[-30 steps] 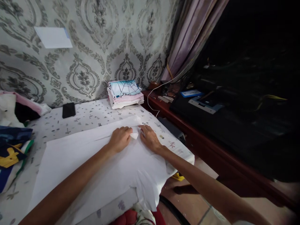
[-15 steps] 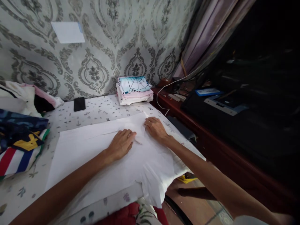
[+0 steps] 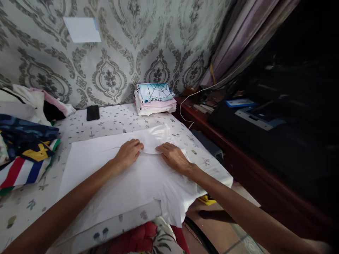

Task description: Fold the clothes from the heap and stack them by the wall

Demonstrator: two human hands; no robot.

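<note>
A white shirt (image 3: 106, 197) lies spread over a sheet with small printed motifs, and one sleeve hangs over the near edge at lower right. My left hand (image 3: 129, 152) is closed on the cloth near the middle of the shirt's far side, fingers curled. To its right, my right hand (image 3: 172, 157) pinches the same cloth, thumb hidden beneath. A flap of fabric is folded over between both hands, its edge running from one to the other. Beyond the right hand the cloth is bunched and wrinkled.
A stack of folded clothes (image 3: 155, 100) stands by the wall, with a black phone (image 3: 93, 113) to its left. Heaped clothes (image 3: 29, 141) fill the left side. A white cable (image 3: 182, 109) runs along the dark red furniture (image 3: 238, 148) at right. The sheet's edge (image 3: 225, 180) drops off nearby.
Both hands have shifted left, holding the cloth. The far part of the shirt is now folded over toward me, making a flap between them. The view has tilted slightly.
</note>
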